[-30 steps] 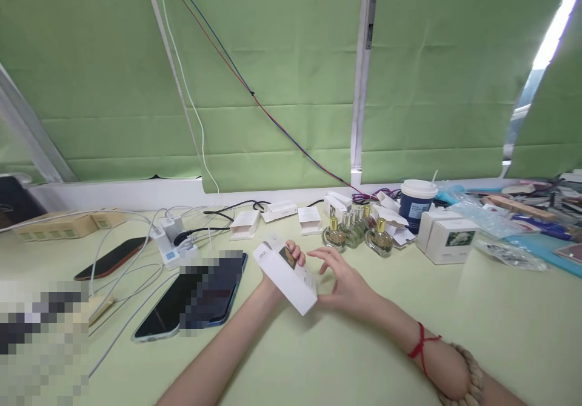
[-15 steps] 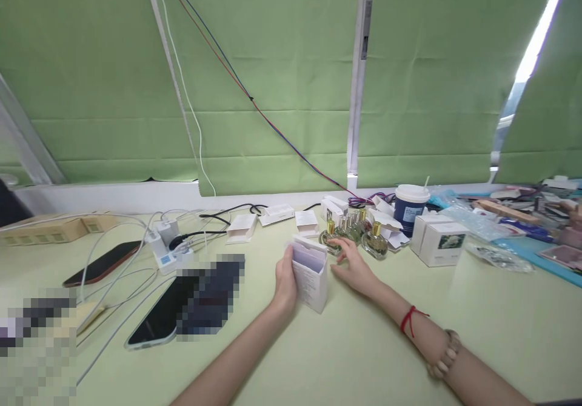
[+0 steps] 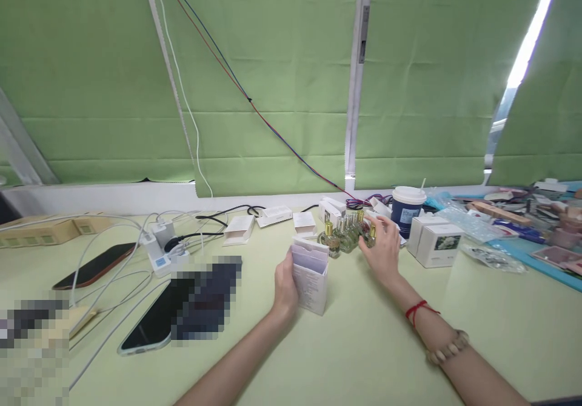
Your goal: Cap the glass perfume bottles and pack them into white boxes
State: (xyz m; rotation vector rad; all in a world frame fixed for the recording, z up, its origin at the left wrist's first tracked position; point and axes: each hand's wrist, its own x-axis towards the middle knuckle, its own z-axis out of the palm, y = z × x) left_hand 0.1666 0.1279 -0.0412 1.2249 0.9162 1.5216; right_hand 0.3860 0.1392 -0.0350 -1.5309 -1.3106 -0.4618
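Observation:
Upright on the table, an open-topped white box (image 3: 311, 285) is gripped at its left side by my left hand (image 3: 286, 285). Its top flap stands up and the inside looks pale purple. My right hand (image 3: 382, 248) is at the right end of a group of small glass bottles (image 3: 349, 236), its fingers around a gold-capped bottle (image 3: 370, 235) that they partly cover. Another gold-capped bottle (image 3: 331, 242) stands at the left end of the group.
Small white boxes (image 3: 239, 229) lie along the back. A lidded dark blue cup (image 3: 406, 212) and closed white boxes (image 3: 436, 242) stand right of the bottles. Phones (image 3: 150, 321), a charger (image 3: 159, 254) and cables are at left, plastic-wrapped clutter (image 3: 495, 257) at far right.
My right hand has moved right, from beside the left gold-capped bottle to the one at the right end. My left hand still holds the white box in place. The view has shifted slightly.

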